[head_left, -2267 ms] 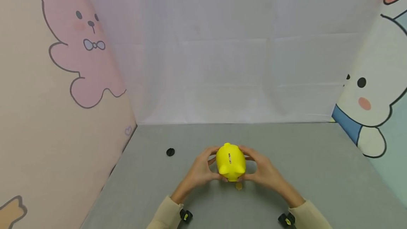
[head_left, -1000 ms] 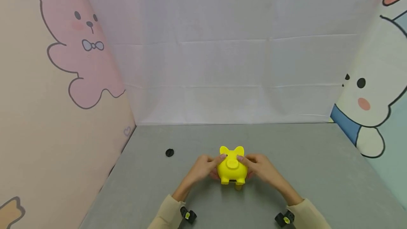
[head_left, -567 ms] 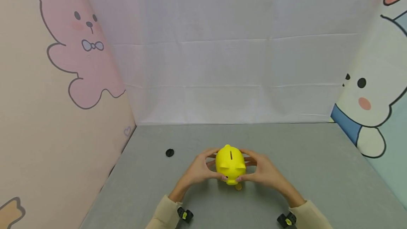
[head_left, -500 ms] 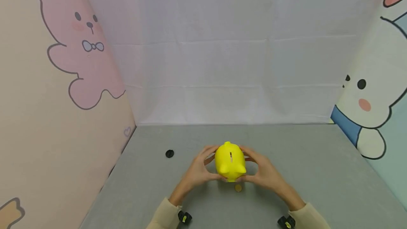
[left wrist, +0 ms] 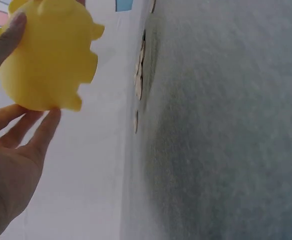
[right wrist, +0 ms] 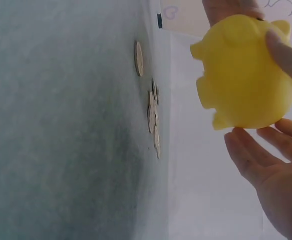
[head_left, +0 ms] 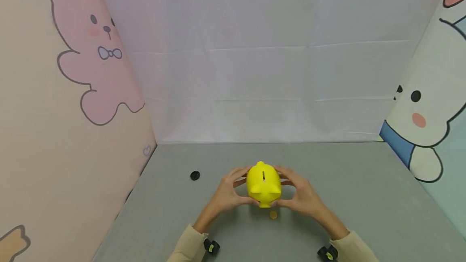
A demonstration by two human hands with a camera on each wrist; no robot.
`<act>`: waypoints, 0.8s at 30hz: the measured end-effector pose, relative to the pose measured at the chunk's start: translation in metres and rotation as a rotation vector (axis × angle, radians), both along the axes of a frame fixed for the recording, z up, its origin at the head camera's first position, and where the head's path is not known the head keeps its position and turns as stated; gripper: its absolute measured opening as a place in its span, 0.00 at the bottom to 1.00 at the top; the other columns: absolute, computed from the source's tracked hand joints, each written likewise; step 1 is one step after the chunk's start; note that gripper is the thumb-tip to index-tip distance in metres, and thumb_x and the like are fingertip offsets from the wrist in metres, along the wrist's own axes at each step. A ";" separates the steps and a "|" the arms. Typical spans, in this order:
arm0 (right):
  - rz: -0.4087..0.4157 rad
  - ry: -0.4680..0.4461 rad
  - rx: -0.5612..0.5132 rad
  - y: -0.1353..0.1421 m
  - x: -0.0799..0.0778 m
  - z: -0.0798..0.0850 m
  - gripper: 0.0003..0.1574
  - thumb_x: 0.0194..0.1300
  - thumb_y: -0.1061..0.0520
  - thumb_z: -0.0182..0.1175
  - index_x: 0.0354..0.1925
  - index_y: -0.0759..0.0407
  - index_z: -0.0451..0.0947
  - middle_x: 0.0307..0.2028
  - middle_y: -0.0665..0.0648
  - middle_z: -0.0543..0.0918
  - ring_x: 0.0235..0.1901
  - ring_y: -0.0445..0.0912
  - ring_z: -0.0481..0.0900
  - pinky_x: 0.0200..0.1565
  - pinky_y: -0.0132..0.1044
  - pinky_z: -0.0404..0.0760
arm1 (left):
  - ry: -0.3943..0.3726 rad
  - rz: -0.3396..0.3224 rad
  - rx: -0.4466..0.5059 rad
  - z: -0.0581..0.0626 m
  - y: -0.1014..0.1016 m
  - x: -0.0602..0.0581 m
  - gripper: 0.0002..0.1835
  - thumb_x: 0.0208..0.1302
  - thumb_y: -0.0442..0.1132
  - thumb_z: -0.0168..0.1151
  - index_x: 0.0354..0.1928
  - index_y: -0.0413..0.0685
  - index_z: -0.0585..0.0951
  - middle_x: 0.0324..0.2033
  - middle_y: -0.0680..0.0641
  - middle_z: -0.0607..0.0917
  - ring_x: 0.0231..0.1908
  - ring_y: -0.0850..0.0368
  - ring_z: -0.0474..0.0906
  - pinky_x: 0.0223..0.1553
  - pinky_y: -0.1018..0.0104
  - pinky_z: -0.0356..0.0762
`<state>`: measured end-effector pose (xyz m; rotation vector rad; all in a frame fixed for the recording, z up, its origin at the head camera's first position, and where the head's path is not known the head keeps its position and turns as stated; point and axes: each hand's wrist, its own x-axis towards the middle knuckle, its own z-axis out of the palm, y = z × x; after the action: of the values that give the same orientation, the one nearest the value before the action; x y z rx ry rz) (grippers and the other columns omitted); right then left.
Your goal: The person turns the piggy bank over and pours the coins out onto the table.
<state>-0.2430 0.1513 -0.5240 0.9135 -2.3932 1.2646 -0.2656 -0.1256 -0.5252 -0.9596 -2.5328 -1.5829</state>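
Observation:
A yellow piggy bank is held in the air over the grey table, its coin slot facing up and its snout toward me. My left hand grips one side, thumb near the snout and fingers around the far side. Opposite it, my right hand grips the other side in the same way. Both wrist views show the stubby feet pointing at the tabletop, with a gap beneath. Several coins lie on the table under the bank. One gold coin shows just in front of it; the others are hidden from the head view.
A round black plug lies on the grey table, left of the hands. Behind stands a white cloth backdrop. Side panels with a pink bear and a white cartoon animal border the table.
The piggy bank was tilted so its face and feet showed, then tipped back slot-up between both hands. Since half a second ago it has barely moved. Plug and front coin stay put.

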 end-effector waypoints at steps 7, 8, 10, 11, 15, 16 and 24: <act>-0.139 -0.394 0.027 -0.008 0.004 0.006 0.34 0.71 0.41 0.68 0.64 0.61 0.80 0.57 0.61 0.88 0.43 0.44 0.88 0.45 0.37 0.90 | -0.197 0.101 -0.092 0.001 0.003 0.001 0.31 0.69 0.64 0.66 0.65 0.53 0.84 0.56 0.50 0.89 0.47 0.60 0.86 0.49 0.67 0.87; -0.156 -0.450 0.029 -0.009 0.003 0.007 0.32 0.73 0.39 0.66 0.63 0.60 0.81 0.54 0.60 0.89 0.41 0.43 0.88 0.43 0.36 0.89 | -0.231 0.115 -0.087 0.001 0.005 0.000 0.30 0.70 0.65 0.65 0.62 0.53 0.86 0.54 0.51 0.90 0.45 0.61 0.86 0.46 0.67 0.87; -0.168 -0.527 0.021 -0.011 0.003 0.009 0.31 0.76 0.38 0.61 0.59 0.61 0.83 0.49 0.57 0.90 0.37 0.42 0.86 0.39 0.37 0.89 | -0.284 0.139 -0.070 0.001 0.007 0.000 0.29 0.71 0.67 0.62 0.54 0.51 0.90 0.46 0.50 0.93 0.39 0.57 0.87 0.38 0.68 0.85; -0.165 -0.555 0.009 -0.011 0.002 0.010 0.30 0.77 0.38 0.59 0.57 0.61 0.84 0.45 0.57 0.90 0.34 0.43 0.86 0.37 0.39 0.90 | -0.308 0.147 -0.054 0.002 0.009 0.000 0.29 0.71 0.67 0.62 0.49 0.50 0.91 0.41 0.50 0.93 0.36 0.53 0.88 0.34 0.68 0.84; -0.160 -0.624 -0.037 -0.012 0.001 0.012 0.33 0.81 0.37 0.52 0.49 0.65 0.86 0.31 0.56 0.88 0.24 0.48 0.85 0.30 0.46 0.89 | -0.385 0.194 -0.048 0.002 0.013 0.001 0.34 0.71 0.70 0.59 0.30 0.46 0.92 0.23 0.48 0.91 0.25 0.40 0.88 0.20 0.66 0.76; -0.164 -0.640 -0.047 -0.012 0.001 0.012 0.34 0.81 0.36 0.51 0.48 0.65 0.86 0.29 0.56 0.87 0.22 0.49 0.85 0.28 0.47 0.89 | -0.409 0.200 -0.044 0.003 0.014 0.002 0.36 0.71 0.71 0.58 0.27 0.45 0.91 0.21 0.47 0.90 0.24 0.38 0.88 0.20 0.63 0.78; -0.140 -0.706 -0.079 -0.010 0.000 0.012 0.39 0.81 0.34 0.49 0.41 0.66 0.86 0.19 0.56 0.85 0.16 0.51 0.84 0.26 0.53 0.89 | -0.519 0.203 -0.014 0.003 0.017 0.003 0.41 0.69 0.73 0.59 0.23 0.37 0.87 0.21 0.43 0.91 0.23 0.38 0.89 0.31 0.43 0.90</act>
<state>-0.2434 0.1408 -0.5118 0.2785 -2.8076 1.8335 -0.2628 -0.1089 -0.5226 -0.2934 -2.8367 -1.9502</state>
